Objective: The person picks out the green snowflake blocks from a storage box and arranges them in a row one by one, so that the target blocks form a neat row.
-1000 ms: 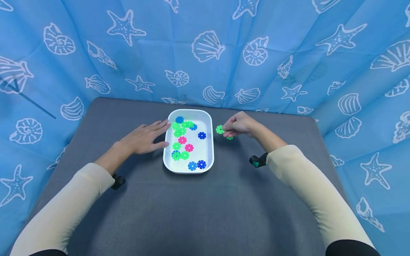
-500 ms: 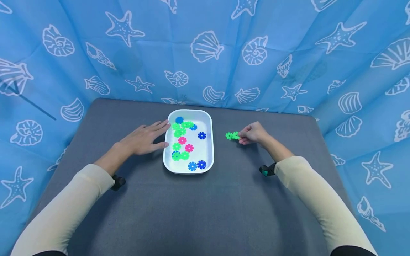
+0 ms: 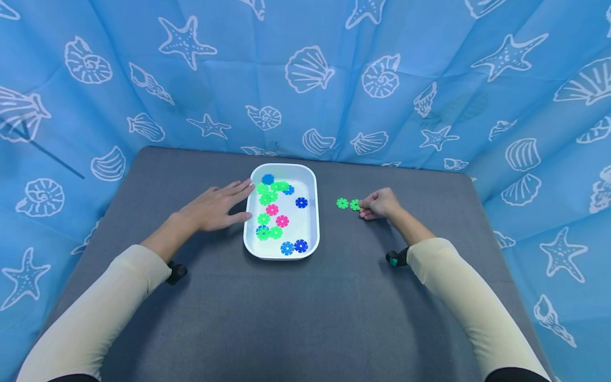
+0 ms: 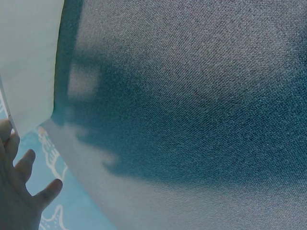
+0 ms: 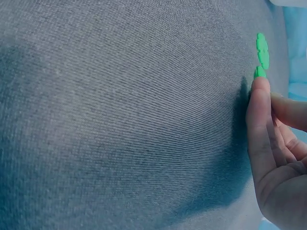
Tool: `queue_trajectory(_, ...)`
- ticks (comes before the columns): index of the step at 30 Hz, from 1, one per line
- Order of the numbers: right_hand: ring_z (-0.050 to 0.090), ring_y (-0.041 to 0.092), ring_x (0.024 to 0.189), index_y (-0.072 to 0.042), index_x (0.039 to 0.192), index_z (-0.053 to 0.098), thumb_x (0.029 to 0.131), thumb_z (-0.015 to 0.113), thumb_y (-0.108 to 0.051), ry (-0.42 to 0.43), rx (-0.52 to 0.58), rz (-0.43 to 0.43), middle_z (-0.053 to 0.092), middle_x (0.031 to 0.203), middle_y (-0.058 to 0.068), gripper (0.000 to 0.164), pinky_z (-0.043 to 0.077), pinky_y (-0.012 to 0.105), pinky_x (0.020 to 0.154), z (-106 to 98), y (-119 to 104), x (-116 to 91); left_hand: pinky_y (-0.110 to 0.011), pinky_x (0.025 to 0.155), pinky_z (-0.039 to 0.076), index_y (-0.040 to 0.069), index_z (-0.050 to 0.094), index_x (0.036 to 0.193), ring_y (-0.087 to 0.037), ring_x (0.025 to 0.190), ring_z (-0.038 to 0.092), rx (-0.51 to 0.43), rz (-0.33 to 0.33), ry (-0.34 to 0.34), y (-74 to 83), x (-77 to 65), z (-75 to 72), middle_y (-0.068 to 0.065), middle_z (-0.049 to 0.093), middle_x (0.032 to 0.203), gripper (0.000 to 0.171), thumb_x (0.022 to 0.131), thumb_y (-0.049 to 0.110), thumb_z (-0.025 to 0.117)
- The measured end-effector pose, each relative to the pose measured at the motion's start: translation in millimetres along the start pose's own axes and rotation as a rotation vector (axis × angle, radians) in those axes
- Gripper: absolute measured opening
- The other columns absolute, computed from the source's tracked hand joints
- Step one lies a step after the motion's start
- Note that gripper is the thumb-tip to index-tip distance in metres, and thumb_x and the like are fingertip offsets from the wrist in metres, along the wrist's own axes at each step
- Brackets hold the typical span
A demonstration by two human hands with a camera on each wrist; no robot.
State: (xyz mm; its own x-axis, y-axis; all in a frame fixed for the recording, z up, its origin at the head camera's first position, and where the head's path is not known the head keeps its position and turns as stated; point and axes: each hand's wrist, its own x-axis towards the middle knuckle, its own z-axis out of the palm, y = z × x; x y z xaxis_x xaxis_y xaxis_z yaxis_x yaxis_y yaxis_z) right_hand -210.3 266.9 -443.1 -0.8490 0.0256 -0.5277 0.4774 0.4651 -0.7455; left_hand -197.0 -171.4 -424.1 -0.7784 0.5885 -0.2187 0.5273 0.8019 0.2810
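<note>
Between thumb and fingertips, my right hand (image 3: pixel 380 204) pinches a green snowflake-shaped disc (image 3: pixel 355 205) close to the tabletop, right of the tray. Just left of it a second green disc (image 3: pixel 342 203) lies flat on the cloth. In the right wrist view the pinched disc (image 5: pixel 260 72) shows past the thumb tip, near the other green disc (image 5: pixel 263 51). My left hand (image 3: pixel 217 207) has its fingers spread and touches the left rim of the white tray (image 3: pixel 315 212). The left wrist view shows this hand (image 4: pixel 21 177) beside the tray's outer wall (image 4: pixel 31 57).
Inside the tray lie several green discs (image 3: pixel 263 218), several blue discs (image 3: pixel 301 202) and pink discs (image 3: pixel 282 221). A grey cloth covers the table (image 3: pixel 305 313). Behind it hangs a blue curtain (image 3: pixel 267 63) with white shell prints.
My right hand has moved right, away from the tray, and down with its green disc, now beside the other green disc. The left hand has stayed at the tray's rim.
</note>
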Motion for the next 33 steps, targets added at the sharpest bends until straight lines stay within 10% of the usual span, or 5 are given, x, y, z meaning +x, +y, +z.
queue_trajectory(20, 0.072, 0.016, 0.065, 0.017, 0.114, 0.062, 0.102, 0.055, -0.022, -0.037, 0.041, 0.030, 0.072, 0.076, 0.013, 0.041, 0.060, 0.037, 0.076, -6, -12, -11, -0.067, 0.112, 0.020, 0.016, 0.016, 0.161, -0.034, 0.152, 0.013, 0.015, 0.008, -0.021, 1.2, 0.4, -2.4, -0.009, 0.012, 0.166, 0.080, 0.100, 0.056, 0.048)
queue_trajectory(33, 0.073, 0.021, 0.071, 0.016, 0.116, 0.063, 0.101, 0.057, -0.024, -0.129, -0.026, -0.103, 0.072, 0.090, 0.021, 0.042, 0.060, 0.037, 0.075, 14, -76, -32, -0.067, 0.113, 0.020, 0.016, 0.017, 0.161, -0.034, 0.152, 0.012, 0.038, 0.012, -0.016, 1.0, -0.5, -2.8, -0.008, 0.013, 0.166, 0.080, 0.099, 0.057, 0.048)
